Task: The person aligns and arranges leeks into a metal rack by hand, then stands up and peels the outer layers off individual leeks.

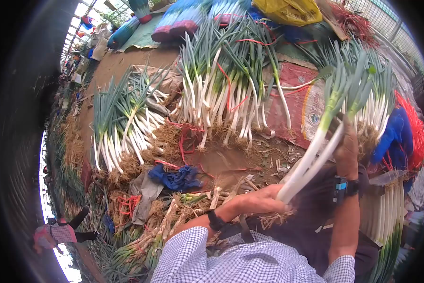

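Note:
Two or so long leeks (pixel 311 153) slant across in front of me, with thick white stems and green tops pointing up. My left hand (pixel 263 200) is closed around their root end, where a tuft of roots hangs below the palm. Higher up, my right hand (pixel 347 148) grips the stems just below the green leaves, its fingers partly hidden behind them. Right behind that hand lies a bunch of leeks (pixel 377 104). Beyond my hands a larger pile of leeks (pixel 221 89) lies with roots toward me, and a smaller pile (pixel 120 127) sits left of it.
Trimmed stalks and roots (pixel 169 221) heap up beside my left forearm. A blue cloth (pixel 176 178) and red ties (pixel 187 146) lie on the soil. At right are a red net bundle (pixel 413 134) and stacked leeks (pixel 386 212). A person (pixel 56 234) is far left.

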The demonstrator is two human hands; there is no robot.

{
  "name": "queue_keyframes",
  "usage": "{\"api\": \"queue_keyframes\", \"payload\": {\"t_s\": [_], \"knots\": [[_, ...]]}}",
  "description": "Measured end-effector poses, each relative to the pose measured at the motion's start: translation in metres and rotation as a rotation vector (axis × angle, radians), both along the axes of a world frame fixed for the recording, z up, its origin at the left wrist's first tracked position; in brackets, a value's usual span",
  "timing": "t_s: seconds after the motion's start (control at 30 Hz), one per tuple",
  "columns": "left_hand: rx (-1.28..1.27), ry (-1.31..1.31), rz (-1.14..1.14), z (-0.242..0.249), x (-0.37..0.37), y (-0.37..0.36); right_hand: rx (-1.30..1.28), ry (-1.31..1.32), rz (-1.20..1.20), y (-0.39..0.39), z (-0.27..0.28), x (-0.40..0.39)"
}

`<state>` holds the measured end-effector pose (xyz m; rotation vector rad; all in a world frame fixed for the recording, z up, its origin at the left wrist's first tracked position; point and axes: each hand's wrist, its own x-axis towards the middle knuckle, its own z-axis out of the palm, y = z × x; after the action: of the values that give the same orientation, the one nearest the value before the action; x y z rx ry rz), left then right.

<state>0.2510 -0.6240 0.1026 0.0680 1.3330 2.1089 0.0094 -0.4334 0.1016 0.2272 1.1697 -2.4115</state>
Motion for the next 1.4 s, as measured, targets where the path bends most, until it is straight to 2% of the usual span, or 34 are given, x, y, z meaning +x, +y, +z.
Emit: {"api": "queue_keyframes", "payload": {"t_s": [0.03, 0.1, 0.13, 0.17, 0.2, 0.23, 0.27, 0.33, 0.37, 0.4, 0.43, 0.5, 0.6, 0.63, 0.7, 0.73, 0.9, 0.97, 1.0, 1.1, 1.2, 1.3, 1.33, 1.4], "knots": [[0.047, 0.004, -0.020, 0.000, -0.001, 0.003, -0.047, 0.045, -0.025, 0.000, 0.017, 0.009], [0.141, 0.021, -0.067, 0.015, -0.011, 0.009, 0.092, 0.383, 0.069, 0.002, 0.021, 0.022], [0.061, 0.082, -0.092, 0.012, -0.013, 0.010, 0.168, 0.442, 0.052, -0.003, 0.023, 0.027], [0.114, 0.031, -0.050, 0.012, -0.013, 0.012, 0.253, 0.501, 0.023, 0.000, 0.030, 0.032], [0.174, -0.024, -0.023, 0.013, -0.009, 0.014, 0.667, 0.785, 0.125, 0.015, 0.034, 0.032], [0.240, -0.080, -0.022, 0.015, -0.009, 0.017, 0.903, 0.852, 0.112, 0.021, 0.028, 0.028], [0.220, -0.029, 0.019, 0.025, -0.012, 0.017, 0.688, 0.742, 0.026, 0.022, 0.017, 0.033], [0.414, -0.203, -0.003, 0.031, -0.015, 0.020, 0.979, 1.103, -0.042, 0.038, -0.020, 0.017], [0.398, -0.318, 0.023, 0.035, -0.014, 0.021, 0.982, 1.130, -0.102, 0.033, -0.013, 0.018], [0.329, -0.305, 0.049, 0.046, -0.019, 0.024, 0.987, 1.157, -0.163, 0.028, -0.005, 0.019], [0.328, -0.255, -0.026, 0.042, -0.027, 0.020, 1.063, 1.084, -0.288, 0.022, 0.009, 0.025], [0.305, -0.325, 0.052, 0.056, -0.030, 0.029, -0.099, 0.091, -0.247, 0.013, 0.035, 0.021], [0.116, -0.113, -0.124, 0.030, -0.040, 0.024, -0.138, 0.012, -0.259, 0.027, 0.055, 0.024], [-0.005, -0.076, -0.137, 0.030, -0.043, 0.029, -0.126, 0.009, -0.187, 0.038, 0.054, 0.021], [-0.246, 0.004, -0.143, 0.042, -0.042, 0.041, -0.315, -0.020, -0.070, 0.057, 0.046, 0.012], [-0.320, 0.071, -0.160, 0.037, -0.042, 0.044, -0.347, -0.016, -0.112, 0.062, 0.043, 0.012], [-0.715, 0.339, -0.053, 0.008, -0.031, 0.049, -0.453, 0.112, -0.179, 0.065, 0.031, 0.008], [-0.831, 0.495, 0.030, 0.008, -0.030, 0.056, -0.383, 0.029, -0.194, 0.066, 0.027, 0.012], [-0.835, 0.367, 0.042, 0.020, -0.030, 0.060, -0.355, 0.019, -0.219, 0.063, 0.027, 0.014], [-0.807, 0.267, -0.019, 0.025, -0.038, 0.063, -0.304, 0.021, -0.287, 0.065, 0.035, 0.020], [-0.634, 0.088, 0.041, 0.045, -0.057, 0.078, -0.360, -0.008, -0.240, 0.062, 0.036, 0.029], [-0.709, 0.213, 0.128, 0.066, -0.073, 0.099, -0.249, 0.112, -0.266, 0.058, 0.030, 0.037], [-0.590, 0.199, 0.151, 0.061, -0.068, 0.097, -0.244, 0.101, -0.227, 0.063, 0.028, 0.036], [-0.350, 0.188, 0.191, 0.042, -0.070, 0.092, -0.254, 0.082, -0.357, 0.063, 0.039, 0.042]]}}
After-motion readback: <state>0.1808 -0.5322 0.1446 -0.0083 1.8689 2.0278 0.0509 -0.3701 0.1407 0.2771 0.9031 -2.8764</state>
